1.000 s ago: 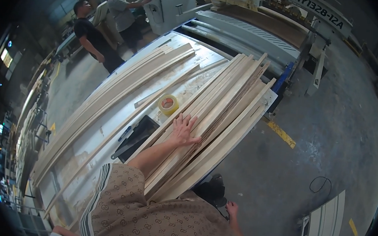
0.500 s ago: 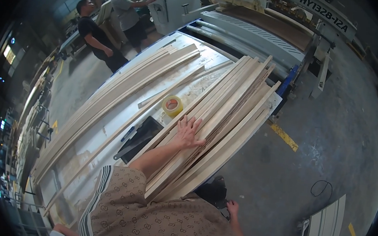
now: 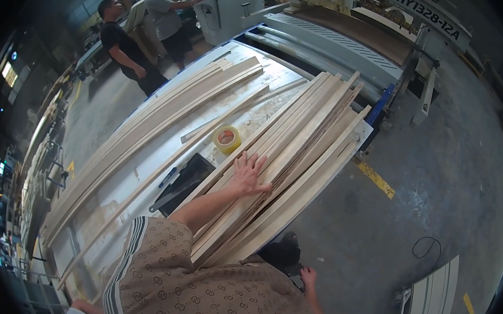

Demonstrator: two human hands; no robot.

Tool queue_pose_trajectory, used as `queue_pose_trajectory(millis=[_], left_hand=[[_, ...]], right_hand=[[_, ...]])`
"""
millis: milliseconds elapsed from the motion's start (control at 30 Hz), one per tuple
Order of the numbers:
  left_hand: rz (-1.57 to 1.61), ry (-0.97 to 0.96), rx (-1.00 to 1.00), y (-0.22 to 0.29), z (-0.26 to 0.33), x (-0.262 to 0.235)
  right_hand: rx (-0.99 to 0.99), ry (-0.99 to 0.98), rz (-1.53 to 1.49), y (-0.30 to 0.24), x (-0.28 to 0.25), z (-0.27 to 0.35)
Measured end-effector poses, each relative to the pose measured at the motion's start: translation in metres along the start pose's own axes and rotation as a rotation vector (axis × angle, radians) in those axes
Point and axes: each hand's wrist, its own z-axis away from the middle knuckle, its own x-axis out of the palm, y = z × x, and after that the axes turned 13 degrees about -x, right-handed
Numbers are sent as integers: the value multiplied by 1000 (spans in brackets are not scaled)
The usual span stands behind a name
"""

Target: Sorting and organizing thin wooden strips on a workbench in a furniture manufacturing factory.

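At the far left, two people [image 3: 140, 27] stand on the shop floor beyond the long workbench [image 3: 112, 205], well apart from the work. Along the bench's left side lies a row of long pale wooden strips [image 3: 146, 143], and a single thin strip [image 3: 162, 167] runs beside them. Nearer the middle sit a black tray [image 3: 187, 181] and, just past it, a roll of yellow tape [image 3: 227, 138]. Right of the tape lies a loose stack of long boards [image 3: 300, 143], slanting from the person's chest toward the grey machine [image 3: 344, 34] at the bench's far end. The left hand [image 3: 248, 174] rests palm down on top of this stack, fingers spread wide and flat against the wood, gripping nothing. Lower and further right, the right hand [image 3: 309, 276] hangs beside the body over the concrete floor [image 3: 438, 189], away from the boards; its fingers look loosely open and hold nothing. At the lower right edge stands a bundle of white slats [image 3: 432, 301].
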Motion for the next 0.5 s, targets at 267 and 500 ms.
queue_pose_trajectory(millis=[267, 500], left_hand=[[0, -20, 1, 2, 0, -3], [11, -24, -8, -2, 1, -1]], right_hand=[[22, 5, 25, 14, 1, -3], [19, -5, 50, 7, 4, -1]])
